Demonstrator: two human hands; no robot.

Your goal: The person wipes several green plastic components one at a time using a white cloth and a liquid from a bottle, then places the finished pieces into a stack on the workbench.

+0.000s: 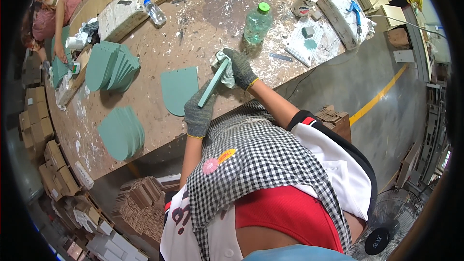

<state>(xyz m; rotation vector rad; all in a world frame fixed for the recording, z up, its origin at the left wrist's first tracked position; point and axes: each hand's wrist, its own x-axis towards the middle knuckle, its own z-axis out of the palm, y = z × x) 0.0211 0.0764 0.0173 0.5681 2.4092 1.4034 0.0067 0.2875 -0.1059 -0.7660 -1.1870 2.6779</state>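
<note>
Over a paint-flecked brown tabletop (159, 130), our grey-knit-gloved left hand (198, 116) grips a flat, pale-green panel (211, 86) edge-up, likely to steady it; our matching gloved right hand (239, 67) clasps crumpled white cloth (228, 80) around its far end. Beyond-left of our left hand lies a smooth, round-ended green board (179, 89).

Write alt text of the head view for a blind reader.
A gloved left hand holds a green board at a workbench; the gloved right hand holds a white cloth against it. Another board lies flat nearby, with two stacks to the left.
</note>
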